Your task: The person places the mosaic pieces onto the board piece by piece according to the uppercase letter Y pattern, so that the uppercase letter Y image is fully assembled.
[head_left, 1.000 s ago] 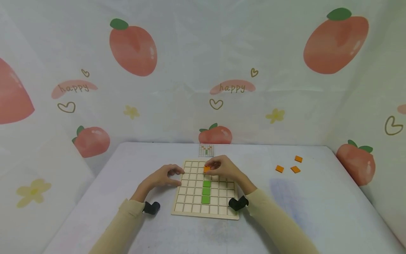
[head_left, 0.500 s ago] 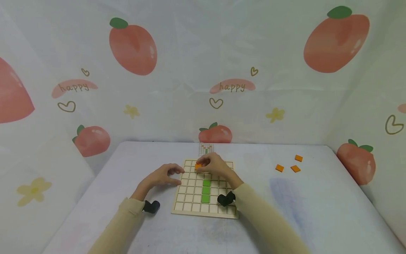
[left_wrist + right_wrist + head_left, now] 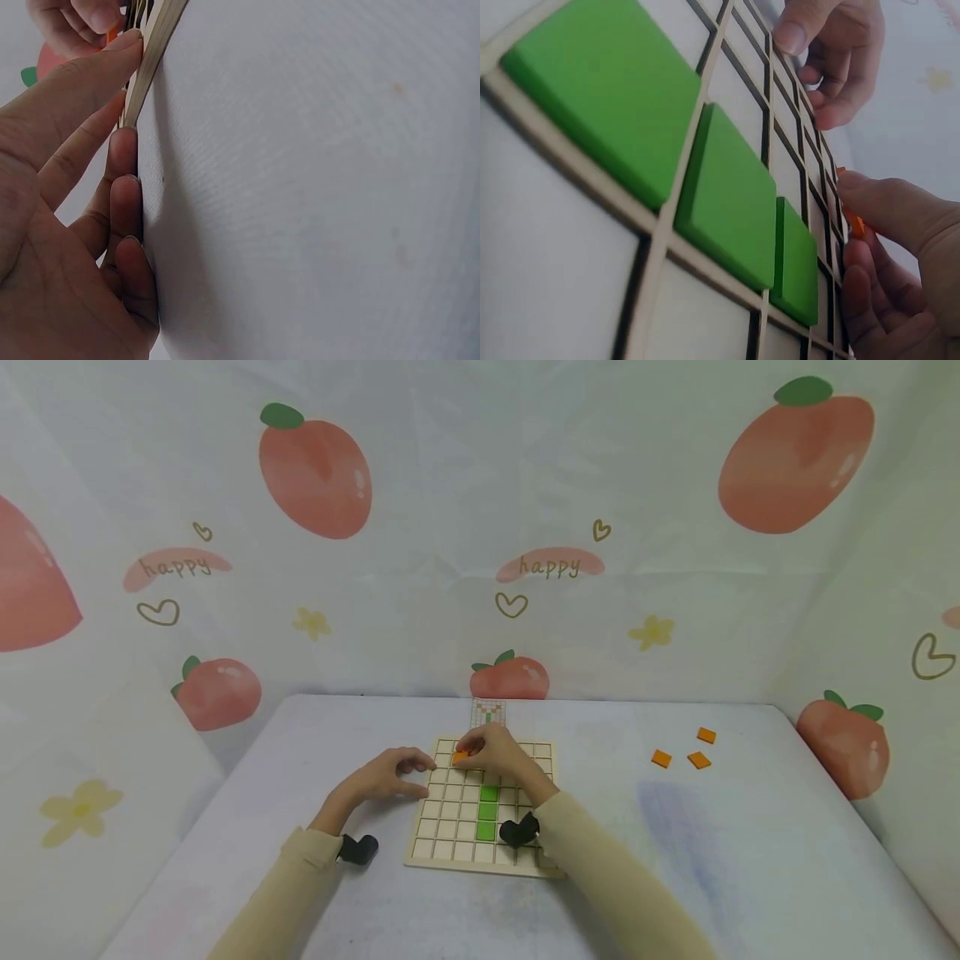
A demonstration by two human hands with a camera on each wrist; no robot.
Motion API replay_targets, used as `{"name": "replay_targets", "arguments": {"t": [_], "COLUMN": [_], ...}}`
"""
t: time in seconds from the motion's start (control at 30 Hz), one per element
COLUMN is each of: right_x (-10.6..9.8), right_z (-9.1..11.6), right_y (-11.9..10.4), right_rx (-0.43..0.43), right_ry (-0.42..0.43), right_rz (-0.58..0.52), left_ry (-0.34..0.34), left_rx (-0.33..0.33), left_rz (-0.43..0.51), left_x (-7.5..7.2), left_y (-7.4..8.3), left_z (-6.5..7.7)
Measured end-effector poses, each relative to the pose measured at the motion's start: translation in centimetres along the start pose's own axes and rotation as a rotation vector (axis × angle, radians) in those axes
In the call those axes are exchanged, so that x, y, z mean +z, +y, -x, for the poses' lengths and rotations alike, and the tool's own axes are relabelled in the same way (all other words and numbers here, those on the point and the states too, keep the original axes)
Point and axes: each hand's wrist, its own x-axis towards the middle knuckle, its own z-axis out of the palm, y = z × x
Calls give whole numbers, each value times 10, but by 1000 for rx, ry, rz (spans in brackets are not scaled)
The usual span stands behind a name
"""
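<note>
A wooden grid board lies flat on the table, with green square tiles in a column of its cells. My right hand pinches an orange square tile between thumb and fingers over the far left part of the board. In the right wrist view this orange tile is partly covered by the thumb and fingers. My left hand rests at the board's left edge. Its thumb and index fingertip touch the rim in the left wrist view, while the other fingers bend loosely beside it.
Three loose orange tiles lie on the table to the right. A small card printed with a coloured grid lies behind the board. A fruit-patterned cloth hangs behind the table. Each wrist carries a black device.
My right hand has moved left across the far part of the board, carrying the orange tile with it. My left hand has stayed at the board's left edge.
</note>
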Motion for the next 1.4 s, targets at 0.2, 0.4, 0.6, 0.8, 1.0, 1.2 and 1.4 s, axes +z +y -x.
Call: {"name": "replay_targets", "arguments": {"t": [0.2, 0.4, 0.6, 0.8, 1.0, 1.2, 1.4], "right_x": [4, 5, 6, 7, 7, 6, -3], "right_z": [-2, -3, -4, -4, -5, -4, 0], "right_y": [-3, -3, -3, -3, -2, -5, -4], "right_rx": [52, 49, 51, 59, 54, 70, 44], "right_ry": [-3, 6, 3, 4, 4, -4, -41], "right_rz": [5, 32, 55, 64, 73, 66, 21], "left_ry": [-4, -4, -2, -1, 1, 4, 7], "left_rx": [14, 31, 22, 11, 6, 19, 24], "left_rz": [8, 16, 12, 12, 8, 6, 4], "left_x": [-1, -1, 0, 0, 0, 1, 1], "left_y": [-1, -1, -1, -1, 0, -1, -2], "left_z": [2, 2, 1, 0, 1, 1, 1]}}
